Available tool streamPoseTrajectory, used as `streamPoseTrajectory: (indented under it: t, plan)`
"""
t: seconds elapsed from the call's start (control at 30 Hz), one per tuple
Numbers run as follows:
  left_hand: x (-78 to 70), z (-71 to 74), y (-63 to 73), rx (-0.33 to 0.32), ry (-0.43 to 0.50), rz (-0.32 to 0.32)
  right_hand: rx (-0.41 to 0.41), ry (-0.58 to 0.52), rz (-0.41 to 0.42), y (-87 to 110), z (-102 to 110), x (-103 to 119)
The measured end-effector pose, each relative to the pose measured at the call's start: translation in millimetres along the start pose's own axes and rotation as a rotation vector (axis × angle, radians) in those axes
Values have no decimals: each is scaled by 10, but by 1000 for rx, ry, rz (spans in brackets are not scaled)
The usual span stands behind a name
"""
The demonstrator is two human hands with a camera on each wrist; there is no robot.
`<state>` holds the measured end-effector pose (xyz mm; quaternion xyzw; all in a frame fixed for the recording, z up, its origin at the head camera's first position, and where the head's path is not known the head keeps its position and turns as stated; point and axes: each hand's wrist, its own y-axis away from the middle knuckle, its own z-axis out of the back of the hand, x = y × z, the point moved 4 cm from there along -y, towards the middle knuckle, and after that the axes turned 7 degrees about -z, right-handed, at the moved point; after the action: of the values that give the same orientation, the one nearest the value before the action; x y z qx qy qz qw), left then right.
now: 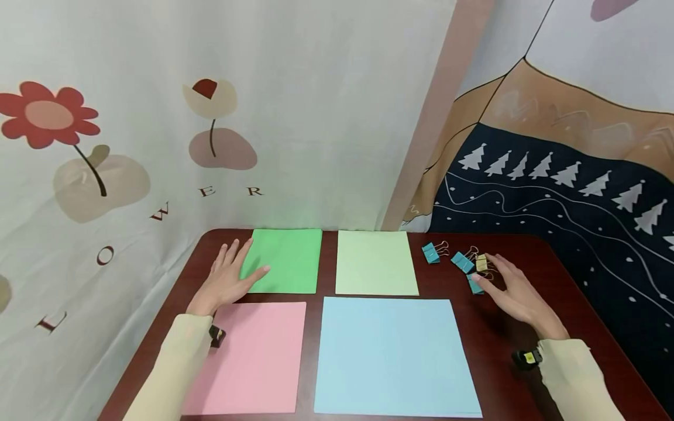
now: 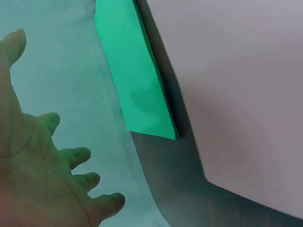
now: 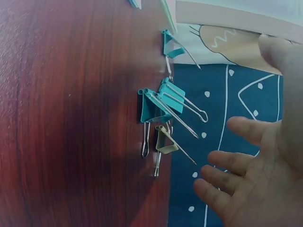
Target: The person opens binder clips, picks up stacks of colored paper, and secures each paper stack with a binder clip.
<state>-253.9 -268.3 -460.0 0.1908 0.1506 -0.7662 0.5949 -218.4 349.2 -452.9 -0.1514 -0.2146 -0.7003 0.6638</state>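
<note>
My left hand [image 1: 223, 280], fingers spread, hovers by the left edge of a bright green paper stack [image 1: 286, 260]. In the left wrist view that hand [image 2: 47, 165] holds nothing, and the green stack [image 2: 137, 75] lies apart from it. Over on the right, my right hand [image 1: 516, 292] is above a group of binder clips, its fingers extended. Three are blue: one blue binder clip [image 1: 430, 253] sits farther left, another blue binder clip [image 1: 463, 262] near a yellow binder clip [image 1: 481, 262]. From the right wrist, a gap shows between the fingers and the yellow clip [image 3: 165, 143].
A pale green paper stack [image 1: 376, 263] lies right of the bright green one. Nearer are a pink sheet stack [image 1: 263, 356] and a larger light blue one [image 1: 395, 356]. All rest on a dark red-brown table [image 1: 532, 263] against a printed curtain [image 1: 326, 117].
</note>
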Motion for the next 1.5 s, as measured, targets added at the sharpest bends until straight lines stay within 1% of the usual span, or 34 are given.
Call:
streamPoseTrajectory:
  t: [0.07,0.2,0.37,0.5,0.67,0.9,1.03,1.17,1.33,1.5]
  plan:
    - [9,-4,-59,7,1,1,-9,-1,-9,-19,14,-2]
    - [20,-37,-191,20,19,-12,-53,-2,-31,-40,39,-22]
    - [50,-99,-324,55,47,-17,-83,-13,-69,-43,20,-74]
    - [59,-122,-394,74,45,-25,-75,-4,-97,-61,-20,-134]
    - [79,-157,-472,88,19,-37,-35,7,-124,-114,-70,-199]
    - [76,-280,-589,120,-3,-36,3,23,-149,-188,-138,-243]
    - [52,-335,-623,160,-16,-23,24,30,-138,-211,-148,-230]
    - [50,-355,-633,196,-37,-3,65,68,-139,-217,-138,-199]
    - [51,-337,-626,201,-26,8,80,113,-115,-222,-129,-176]
    - [49,-325,-608,194,11,15,97,101,-100,-240,-132,-170]
